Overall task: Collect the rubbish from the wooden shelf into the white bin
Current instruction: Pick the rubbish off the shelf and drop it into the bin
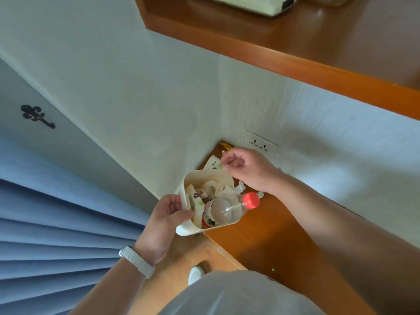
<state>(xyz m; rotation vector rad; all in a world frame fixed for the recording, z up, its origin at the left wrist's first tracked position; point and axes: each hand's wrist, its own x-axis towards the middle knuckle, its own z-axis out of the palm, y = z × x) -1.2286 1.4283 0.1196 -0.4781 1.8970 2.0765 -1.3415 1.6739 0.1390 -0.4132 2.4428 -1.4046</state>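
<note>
My left hand (167,220) grips the near rim of the small white bin (185,231), holding it against the left end of the lower wooden shelf (261,237). Inside the bin lie a clear plastic bottle (225,211) with a red cap (250,200), crumpled tissue (218,188) and printed wrappers. My right hand (247,169) hovers over the bin's far edge, its fingertips pinching a white paper wrapper (212,164) that lies in the shelf's corner. More scraps (242,186) lie on the shelf beside the bin, partly hidden by my right wrist.
A wall socket (261,142) sits just above the shelf corner. An upper wooden shelf (318,46) carries a cream-coloured device (256,4). Blue curtain folds (56,223) hang at the left. A tiny green scrap (273,269) lies on the shelf near me.
</note>
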